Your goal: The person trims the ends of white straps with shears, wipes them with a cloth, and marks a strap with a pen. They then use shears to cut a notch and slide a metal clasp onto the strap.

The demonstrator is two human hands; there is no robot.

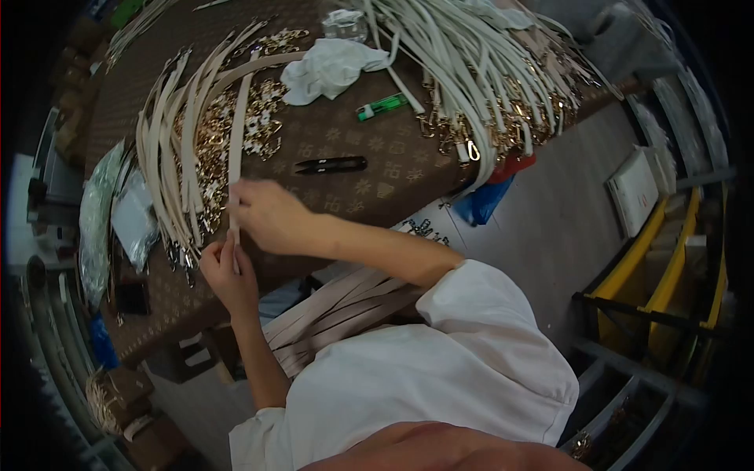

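Note:
Both hands meet on one pale strap at the near left of the brown patterned table. My left hand pinches its lower end. Just above, my right hand is closed round the same strap, which runs up past a heap of gold metal clasps. To the left of the heap lies a bundle of beige straps. Black snips and a green lighter-like object rest to the right, beside crumpled white cloth.
Many pale straps with gold hooks hang over the right table edge. Plastic-wrapped packs lie at the left edge. More straps lie across the lap. Yellow-edged racks stand on the right.

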